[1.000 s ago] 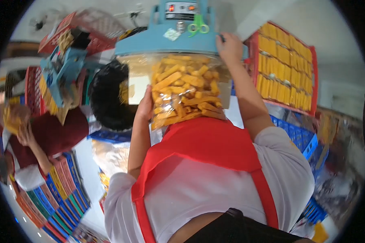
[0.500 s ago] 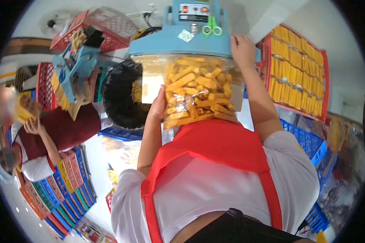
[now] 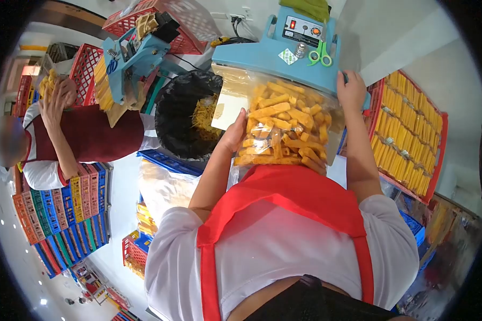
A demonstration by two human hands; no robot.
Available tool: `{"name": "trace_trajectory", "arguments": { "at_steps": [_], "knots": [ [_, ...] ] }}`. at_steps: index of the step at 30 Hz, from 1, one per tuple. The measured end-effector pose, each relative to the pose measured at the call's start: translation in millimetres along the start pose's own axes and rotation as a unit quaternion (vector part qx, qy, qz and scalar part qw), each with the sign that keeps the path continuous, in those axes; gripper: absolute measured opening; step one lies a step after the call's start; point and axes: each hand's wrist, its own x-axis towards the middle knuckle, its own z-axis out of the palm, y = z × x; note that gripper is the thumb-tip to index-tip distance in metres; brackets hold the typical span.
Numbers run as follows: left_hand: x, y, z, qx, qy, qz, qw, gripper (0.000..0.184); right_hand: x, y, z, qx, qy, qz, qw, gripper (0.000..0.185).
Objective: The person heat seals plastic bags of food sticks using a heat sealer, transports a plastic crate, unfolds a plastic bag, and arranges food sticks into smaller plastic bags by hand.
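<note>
A clear bag of yellow-orange sticks (image 3: 286, 125) hangs upright in front of the blue sealing machine (image 3: 284, 56), its top edge at the machine's front. My left hand (image 3: 234, 131) grips the bag's left side, with the thumb in view. At the machine's right end my right hand (image 3: 352, 90) is closed around a dark handle (image 3: 345, 77). Green scissors (image 3: 320, 55), a small metal spring-like object (image 3: 301, 50) and a small green-white packet (image 3: 288, 56) lie on top of the machine.
A black-lined bin (image 3: 171, 115) with yellow scraps stands left. Beyond it are a second blue machine (image 3: 139, 59) and a co-worker in a maroon apron (image 3: 99, 132). A red crate (image 3: 440, 155) of packed yellow sticks is right; stacked colored crates (image 3: 64, 206) stand lower left.
The view has turned, so the machine, bag and both hands appear farther right. Both hands keep their places on the bag and handle. The co-worker's hands have moved up with yellow pieces.
</note>
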Motion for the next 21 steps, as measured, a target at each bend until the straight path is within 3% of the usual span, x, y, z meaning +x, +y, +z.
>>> {"name": "trace_trajectory", "arguments": {
  "at_steps": [17,21],
  "knots": [
    [-4.0,-1.3,1.2,-0.021,-0.032,-0.025,0.999,0.055,-1.2,2.1,1.4,0.010,0.008,-0.003,1.000,0.023],
    [-15.6,6.4,15.5,0.083,0.066,-0.009,0.994,0.055,1.7,4.2,1.1,-0.004,-0.021,-0.013,1.000,0.021]
  ]
}}
